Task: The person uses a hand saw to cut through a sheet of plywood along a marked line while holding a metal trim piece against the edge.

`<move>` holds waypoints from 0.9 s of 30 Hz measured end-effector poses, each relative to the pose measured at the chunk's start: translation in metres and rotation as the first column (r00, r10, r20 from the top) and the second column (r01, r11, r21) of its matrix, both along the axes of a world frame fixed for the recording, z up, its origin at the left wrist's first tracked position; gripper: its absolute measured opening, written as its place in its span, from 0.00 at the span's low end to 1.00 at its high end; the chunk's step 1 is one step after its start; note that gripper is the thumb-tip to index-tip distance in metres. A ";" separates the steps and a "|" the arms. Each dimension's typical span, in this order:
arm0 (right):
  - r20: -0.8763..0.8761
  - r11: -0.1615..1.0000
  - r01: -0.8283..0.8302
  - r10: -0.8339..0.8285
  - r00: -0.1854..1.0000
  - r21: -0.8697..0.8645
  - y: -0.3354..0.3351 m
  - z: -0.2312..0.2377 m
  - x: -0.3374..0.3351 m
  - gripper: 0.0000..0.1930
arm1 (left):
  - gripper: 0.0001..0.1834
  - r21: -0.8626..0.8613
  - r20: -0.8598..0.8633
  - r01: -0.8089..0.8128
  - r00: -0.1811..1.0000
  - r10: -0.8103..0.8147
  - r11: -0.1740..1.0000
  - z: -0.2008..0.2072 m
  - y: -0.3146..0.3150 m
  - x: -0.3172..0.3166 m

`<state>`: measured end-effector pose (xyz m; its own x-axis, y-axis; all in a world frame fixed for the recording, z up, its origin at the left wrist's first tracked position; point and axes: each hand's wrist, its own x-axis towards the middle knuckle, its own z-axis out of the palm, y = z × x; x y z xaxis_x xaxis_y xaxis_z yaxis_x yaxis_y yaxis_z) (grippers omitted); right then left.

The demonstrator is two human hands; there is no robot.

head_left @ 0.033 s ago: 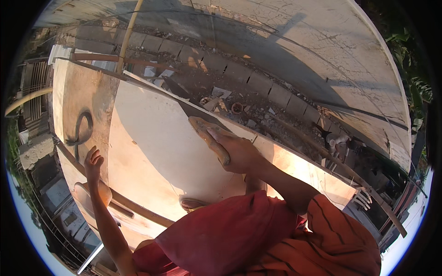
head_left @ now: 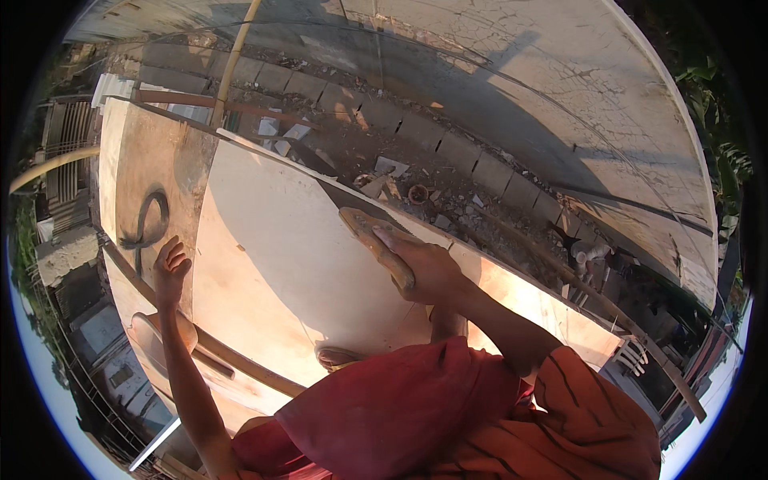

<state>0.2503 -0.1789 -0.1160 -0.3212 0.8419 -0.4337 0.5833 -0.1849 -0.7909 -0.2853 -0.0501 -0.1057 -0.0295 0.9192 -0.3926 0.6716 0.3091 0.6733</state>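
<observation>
My right hand [head_left: 428, 268] is closed round the worn wooden handle [head_left: 384, 252] of a handsaw. The saw's dark blade [head_left: 348, 196] lies at the far edge of a large pale board [head_left: 304, 248], with part of it hidden behind the handle and hand. Off to the left, my left hand [head_left: 170, 268] is raised above the board with its fingers apart, holding nothing. Just beyond it, a dark loop-shaped mark [head_left: 152, 216] shows on a browner strip of the board.
A wooden pole [head_left: 248, 370] crosses the board's near left part. My foot [head_left: 336, 356] is on the board. Beyond the far edge lie rubble and a row of blocks [head_left: 420, 136] below a cracked wall [head_left: 560, 88]. A bamboo pole [head_left: 236, 60] rises at the far left.
The whole view has shifted slightly. My left hand appears a little higher and further right. My right hand keeps its grip on the handsaw, which shows slightly lower and further right.
</observation>
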 end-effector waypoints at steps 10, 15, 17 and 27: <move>-0.057 0.968 -0.040 0.026 0.998 -0.250 -0.070 0.122 0.097 0.37 | 0.36 -0.222 -0.190 0.317 0.913 -0.360 0.922 -0.005 -0.023 0.123; -0.130 0.998 0.009 -0.016 0.991 -0.058 -0.043 0.051 0.080 0.40 | 0.36 -0.195 -0.139 0.002 0.990 -0.030 0.981 -0.036 -0.036 0.017; -0.070 0.999 0.046 -0.044 0.997 0.022 -0.004 0.007 0.041 0.41 | 0.34 -0.184 -0.157 0.084 0.981 -0.114 0.979 -0.044 -0.011 0.043; -0.152 0.997 0.049 -0.057 0.987 -0.055 -0.081 0.103 0.111 0.42 | 0.32 -0.104 -0.240 -0.441 0.881 0.408 0.891 -0.014 -0.079 -0.137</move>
